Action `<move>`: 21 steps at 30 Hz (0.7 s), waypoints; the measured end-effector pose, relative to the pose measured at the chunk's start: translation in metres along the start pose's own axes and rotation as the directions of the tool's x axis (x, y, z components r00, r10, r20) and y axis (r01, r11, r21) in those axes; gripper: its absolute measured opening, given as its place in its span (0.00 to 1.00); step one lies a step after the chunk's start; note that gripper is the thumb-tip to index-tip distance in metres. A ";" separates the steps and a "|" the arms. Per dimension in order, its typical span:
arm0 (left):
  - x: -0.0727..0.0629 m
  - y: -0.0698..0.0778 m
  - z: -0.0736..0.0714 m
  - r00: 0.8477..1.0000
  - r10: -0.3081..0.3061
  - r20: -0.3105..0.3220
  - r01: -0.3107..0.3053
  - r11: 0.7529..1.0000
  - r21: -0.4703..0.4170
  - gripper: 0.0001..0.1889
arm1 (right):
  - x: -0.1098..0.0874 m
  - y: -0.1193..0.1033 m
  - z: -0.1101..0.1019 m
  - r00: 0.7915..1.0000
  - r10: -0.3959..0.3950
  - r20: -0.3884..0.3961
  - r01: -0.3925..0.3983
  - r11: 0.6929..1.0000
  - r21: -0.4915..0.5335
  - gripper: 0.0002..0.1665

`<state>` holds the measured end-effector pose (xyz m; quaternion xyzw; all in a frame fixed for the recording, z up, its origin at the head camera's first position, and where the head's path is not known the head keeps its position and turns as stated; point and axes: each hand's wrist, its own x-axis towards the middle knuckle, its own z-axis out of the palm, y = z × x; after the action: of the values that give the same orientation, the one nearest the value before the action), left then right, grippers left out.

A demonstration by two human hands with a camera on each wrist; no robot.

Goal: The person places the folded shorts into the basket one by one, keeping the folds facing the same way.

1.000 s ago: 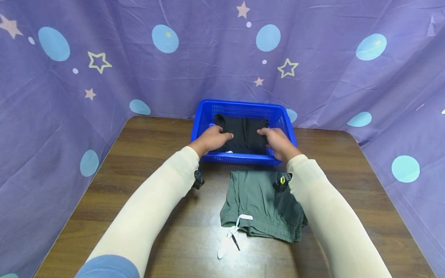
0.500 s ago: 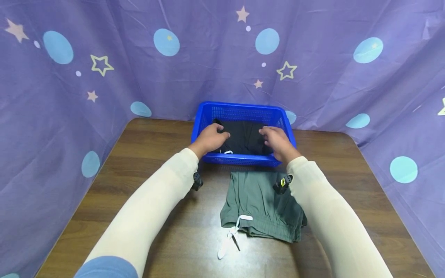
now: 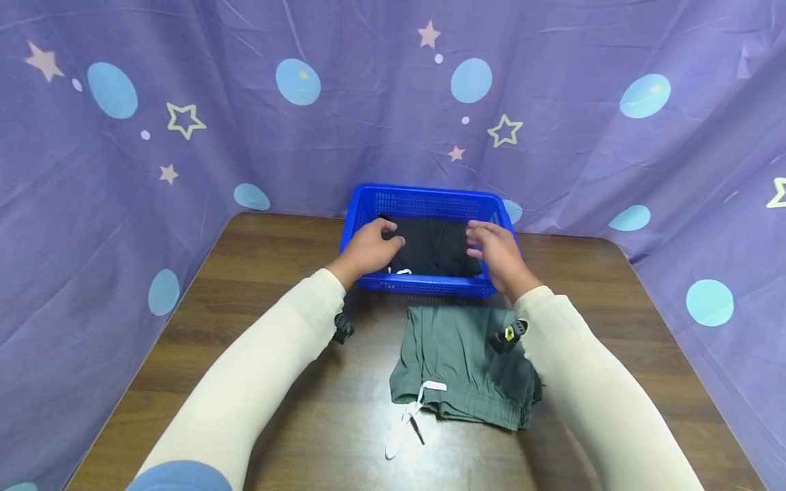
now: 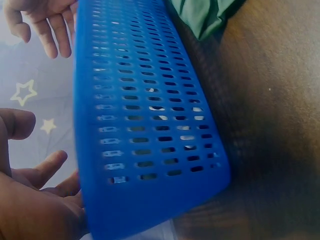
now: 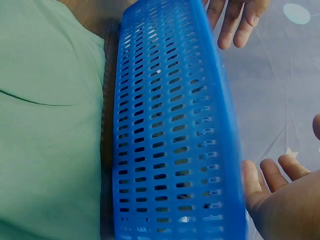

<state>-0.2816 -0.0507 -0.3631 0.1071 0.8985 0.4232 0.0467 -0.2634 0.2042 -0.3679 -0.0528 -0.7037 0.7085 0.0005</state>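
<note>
In the head view, a folded black garment (image 3: 432, 242) with a white cord at its near left corner lies inside a blue plastic basket (image 3: 424, 283). Over the basket's left side is my left hand (image 3: 370, 249), fingers and thumb parted with nothing between them. My right hand (image 3: 500, 256) hovers by the right side, its fingers loose and holding nothing. Both wrist views show the hands above the rim; the perforated wall hides most of the contents. Folded green shorts (image 3: 457, 354) with a white drawstring (image 3: 399, 436) lie on the table, just in front of the basket.
The brown wooden table (image 3: 264, 273) carries the basket near its back edge. Behind it and along the sides hangs a purple curtain (image 3: 381, 88) with stars and blue ovals. Each forearm wears a small black camera mount (image 3: 342, 329).
Both hands have let go of the black garment, which now lies lower and flatter in the basket. My right hand has drawn slightly outward. The green shorts have stayed put.
</note>
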 end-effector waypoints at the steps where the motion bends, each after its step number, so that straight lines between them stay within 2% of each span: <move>1: -0.001 0.001 -0.001 1.000 0.008 -0.003 -0.008 1.000 0.002 0.26 | -0.002 -0.002 -0.002 1.000 -0.005 0.006 0.005 1.000 0.001 0.27; 9: -0.015 0.014 -0.005 0.996 0.092 0.021 -0.091 0.995 -0.042 0.25 | -0.026 -0.015 -0.019 0.999 -0.033 0.042 0.034 0.999 -0.013 0.27; 16: -0.031 0.024 -0.004 0.990 0.135 0.044 -0.133 0.990 -0.045 0.23 | -0.047 -0.017 -0.036 0.996 -0.065 0.057 0.065 0.998 -0.010 0.25; 21: -0.042 0.028 -0.004 0.982 0.179 0.055 -0.176 0.983 -0.059 0.21 | -0.061 -0.018 -0.053 0.994 -0.088 0.062 0.091 0.995 -0.046 0.23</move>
<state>-0.2368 -0.0463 -0.3391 0.1982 0.8718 0.4462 0.0385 -0.2000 0.2529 -0.3460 0.0001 -0.7223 0.6916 0.0097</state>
